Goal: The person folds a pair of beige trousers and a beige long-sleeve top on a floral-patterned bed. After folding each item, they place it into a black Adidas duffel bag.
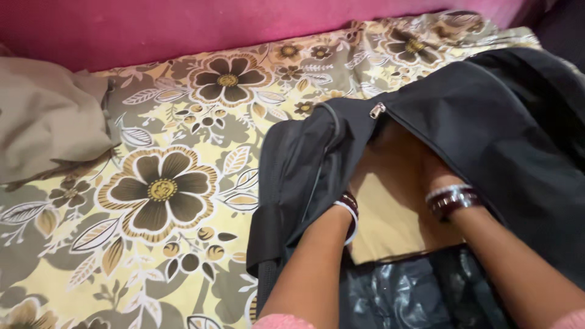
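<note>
Black bag (487, 122) is laid open on a bed with a floral sheet (164, 189), at the right of the view. Leftmost, a beige cloth (49, 116) is bunched by the pink wall (183, 24). The zip is seen undone, its silver pull (377, 110) at the top of the opening. Left hand (359, 183) and right hand (426, 167) are both pushed inside, past the bangled wrists. Fingers are hidden; their state cannot be told. Something tan (390, 213) lies within; crinkled black plastic (414, 292) below is hard to identify.

No packages, labels, signs or screens in view.
</note>
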